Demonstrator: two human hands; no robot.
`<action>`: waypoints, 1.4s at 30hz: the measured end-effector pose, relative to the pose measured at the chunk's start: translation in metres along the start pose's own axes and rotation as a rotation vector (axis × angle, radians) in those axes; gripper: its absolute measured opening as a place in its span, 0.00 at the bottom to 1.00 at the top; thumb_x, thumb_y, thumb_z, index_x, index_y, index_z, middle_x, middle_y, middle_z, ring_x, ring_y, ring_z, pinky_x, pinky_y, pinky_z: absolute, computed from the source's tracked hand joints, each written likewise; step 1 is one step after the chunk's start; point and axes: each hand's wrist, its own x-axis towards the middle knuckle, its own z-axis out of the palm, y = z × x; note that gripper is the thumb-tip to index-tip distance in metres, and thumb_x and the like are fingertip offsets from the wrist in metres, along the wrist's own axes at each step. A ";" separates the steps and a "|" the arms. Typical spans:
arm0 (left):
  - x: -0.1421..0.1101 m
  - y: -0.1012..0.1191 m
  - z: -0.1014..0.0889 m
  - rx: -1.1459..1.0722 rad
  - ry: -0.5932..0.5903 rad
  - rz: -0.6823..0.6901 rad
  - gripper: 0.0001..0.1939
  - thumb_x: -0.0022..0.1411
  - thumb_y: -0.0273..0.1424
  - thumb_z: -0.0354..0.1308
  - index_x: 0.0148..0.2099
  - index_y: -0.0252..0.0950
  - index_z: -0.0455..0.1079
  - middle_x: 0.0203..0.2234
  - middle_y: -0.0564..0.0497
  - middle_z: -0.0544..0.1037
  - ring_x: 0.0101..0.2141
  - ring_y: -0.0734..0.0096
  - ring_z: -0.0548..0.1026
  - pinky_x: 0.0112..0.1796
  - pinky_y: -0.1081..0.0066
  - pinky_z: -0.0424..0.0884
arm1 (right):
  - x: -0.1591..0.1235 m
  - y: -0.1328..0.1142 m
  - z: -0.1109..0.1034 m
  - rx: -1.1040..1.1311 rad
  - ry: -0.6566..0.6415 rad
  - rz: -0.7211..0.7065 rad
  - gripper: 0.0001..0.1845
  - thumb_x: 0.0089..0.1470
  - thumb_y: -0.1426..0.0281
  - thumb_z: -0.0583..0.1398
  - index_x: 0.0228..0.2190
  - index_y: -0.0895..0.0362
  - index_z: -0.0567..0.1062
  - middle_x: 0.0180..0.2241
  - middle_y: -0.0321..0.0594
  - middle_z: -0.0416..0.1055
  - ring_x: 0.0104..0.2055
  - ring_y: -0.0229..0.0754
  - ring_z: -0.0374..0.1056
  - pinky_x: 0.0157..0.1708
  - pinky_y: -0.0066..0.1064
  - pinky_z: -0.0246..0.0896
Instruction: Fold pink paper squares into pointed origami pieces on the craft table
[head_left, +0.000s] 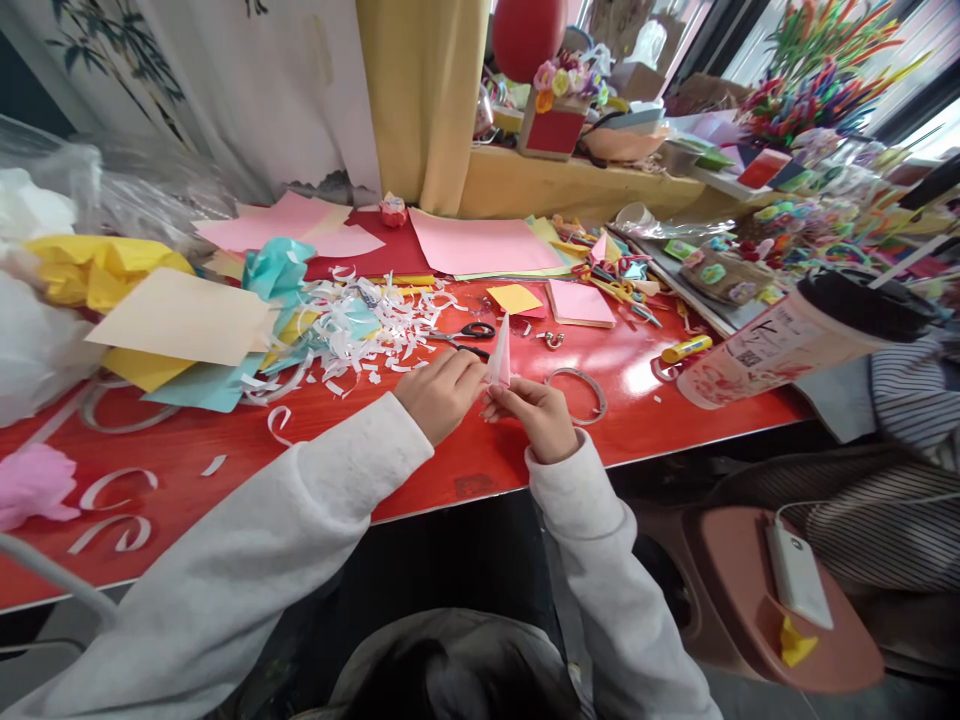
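Fingers, mine: right hand (541, 414) pinched together on one folded pink paper (501, 355), upright over the red table (472, 455) near scissors (478, 330); left hand (441, 393) curled beside it, whether gripping I cannot tell.

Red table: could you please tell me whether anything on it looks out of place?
Yes, white paper shreds lie in a loose heap left of the black scissors, with stray pieces further left; they look untidy compared with the stacked pink squares.
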 end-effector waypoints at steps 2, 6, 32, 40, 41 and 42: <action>-0.001 0.000 0.000 0.006 0.005 0.012 0.13 0.61 0.29 0.43 0.37 0.31 0.68 0.31 0.46 0.73 0.34 0.70 0.69 0.32 0.72 0.65 | 0.001 0.002 -0.001 -0.014 -0.012 -0.012 0.13 0.39 0.62 0.61 0.21 0.60 0.71 0.17 0.36 0.69 0.20 0.34 0.66 0.24 0.28 0.65; -0.001 -0.002 0.000 -0.025 -0.044 0.031 0.14 0.61 0.29 0.42 0.36 0.31 0.69 0.29 0.47 0.73 0.32 0.71 0.69 0.30 0.73 0.65 | 0.000 0.001 0.000 -0.055 -0.018 -0.034 0.12 0.39 0.62 0.62 0.19 0.59 0.70 0.17 0.35 0.68 0.19 0.34 0.65 0.22 0.27 0.65; -0.003 -0.004 0.000 -0.192 -0.055 0.019 0.13 0.60 0.29 0.43 0.36 0.31 0.68 0.31 0.48 0.73 0.34 0.72 0.69 0.36 0.72 0.66 | -0.005 0.001 0.000 -0.103 -0.018 -0.095 0.10 0.41 0.64 0.60 0.19 0.59 0.71 0.18 0.36 0.68 0.20 0.36 0.66 0.24 0.30 0.65; 0.000 -0.010 0.000 -0.456 -0.098 -0.094 0.10 0.58 0.28 0.47 0.35 0.31 0.68 0.31 0.47 0.73 0.34 0.73 0.70 0.36 0.72 0.66 | -0.006 -0.001 0.000 -0.064 -0.024 -0.082 0.10 0.40 0.64 0.61 0.19 0.59 0.71 0.17 0.36 0.68 0.19 0.35 0.65 0.23 0.29 0.65; 0.000 -0.011 -0.001 -0.479 -0.107 -0.105 0.09 0.57 0.28 0.48 0.34 0.31 0.69 0.31 0.47 0.74 0.33 0.73 0.70 0.36 0.72 0.67 | -0.006 -0.001 0.000 -0.057 -0.028 -0.079 0.10 0.39 0.64 0.61 0.19 0.59 0.71 0.17 0.36 0.68 0.19 0.35 0.65 0.22 0.29 0.64; 0.001 -0.012 -0.001 -0.497 -0.115 -0.113 0.09 0.57 0.28 0.48 0.34 0.31 0.69 0.30 0.47 0.74 0.32 0.74 0.70 0.35 0.73 0.67 | -0.006 -0.001 -0.001 -0.052 -0.031 -0.076 0.10 0.39 0.64 0.61 0.19 0.59 0.71 0.17 0.36 0.68 0.19 0.35 0.65 0.22 0.29 0.64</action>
